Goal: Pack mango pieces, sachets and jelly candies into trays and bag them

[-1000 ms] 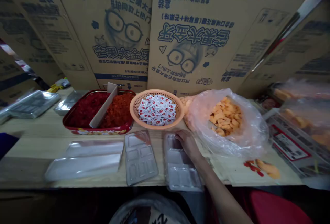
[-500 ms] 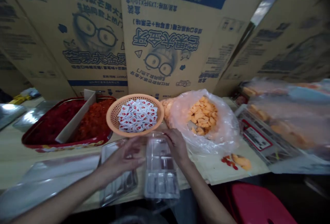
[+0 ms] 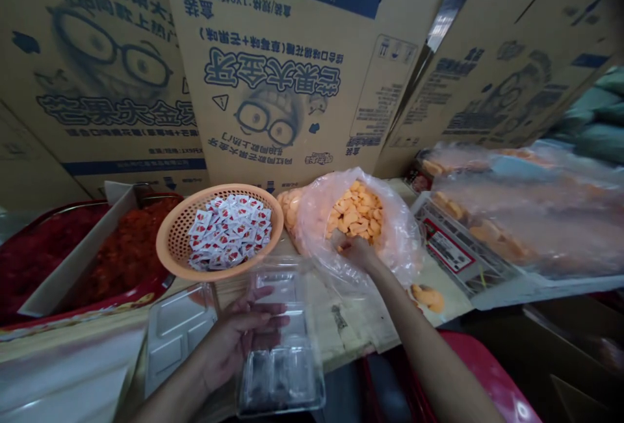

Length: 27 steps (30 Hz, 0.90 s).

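My left hand (image 3: pixel 244 335) lies across a clear plastic compartment tray (image 3: pixel 280 381), its fingers stretched out and somewhat apart over the tray's upper cells. My right hand (image 3: pixel 355 251) reaches into an open plastic bag (image 3: pixel 397 247) of orange candy pieces (image 3: pixel 358 210). Its fingers are curled together at the near-left side of the pile; whether a piece is between them is hidden. Left of the bag stands a peach plastic basket (image 3: pixel 170 241) full of small white and red sachets (image 3: pixel 231 231). Another clear tray (image 3: pixel 178 329) rests on the table, left of my left hand.
A red tub (image 3: pixel 146 290), split by a white divider (image 3: pixel 80 254), holds dark red and orange-red contents at left. Bagged orange pieces (image 3: pixel 526 215) sit by a grey crate (image 3: pixel 453 247) at right. Cardboard boxes (image 3: pixel 287 39) stand behind. A red stool (image 3: pixel 480 371) is below the table.
My right hand has left the tray and moved right into the bag of orange pieces. My left hand has come down over the tray. The view has shifted right.
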Available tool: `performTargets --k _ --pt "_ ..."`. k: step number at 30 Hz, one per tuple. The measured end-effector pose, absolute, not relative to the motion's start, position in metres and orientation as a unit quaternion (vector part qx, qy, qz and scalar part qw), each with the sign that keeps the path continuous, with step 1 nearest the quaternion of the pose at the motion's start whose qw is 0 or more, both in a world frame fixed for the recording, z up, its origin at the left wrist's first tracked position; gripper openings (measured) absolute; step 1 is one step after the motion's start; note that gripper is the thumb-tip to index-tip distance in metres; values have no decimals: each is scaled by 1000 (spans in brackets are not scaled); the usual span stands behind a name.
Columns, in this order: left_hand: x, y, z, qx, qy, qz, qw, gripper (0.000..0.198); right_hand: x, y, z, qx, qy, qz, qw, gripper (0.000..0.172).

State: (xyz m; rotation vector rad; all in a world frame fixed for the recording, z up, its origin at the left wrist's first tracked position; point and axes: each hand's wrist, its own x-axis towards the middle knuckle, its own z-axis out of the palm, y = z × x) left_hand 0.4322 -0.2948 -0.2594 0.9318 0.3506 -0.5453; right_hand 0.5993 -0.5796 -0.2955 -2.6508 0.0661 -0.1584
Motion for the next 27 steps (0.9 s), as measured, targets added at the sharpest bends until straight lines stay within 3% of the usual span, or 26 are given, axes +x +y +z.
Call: performTargets --k 5,8,10,14,17,21,23,25,27 --pt "435 -309 -264 405 159 -290 853 71 573 -569 -277 -926 55 -197 318 16" --pt "436 -318 -259 384 154 -309 856 72 538 -548 -251 -861 -53 -306 403 16" --pt "436 -323 -256 371 154 -315 860 71 515 -529 -239 -858 -197 -298 369 9" --pt "434 -328 -257 358 132 -315 869 67 483 -494 -234 -857 -433 -190 204 14" --pt "431 -326 -262 364 110 -317 869 64 478 -488 -236 -844 -477 -142 198 13" --pt "427 -318 -265 370 120 -304 869 66 504 -512 -243 -867 -352 -215 280 20" --pt "425 -315 -264 372 122 -306 868 68 530 -535 -250 -941 -156 -202 222 24" --pt "422 -312 -263 371 116 -309 868 71 559 -558 -260 -994 32 -73 73 25" --pt "420 -310 -262 368 112 -309 870 71 583 -575 -271 -996 83 -16 36 23"
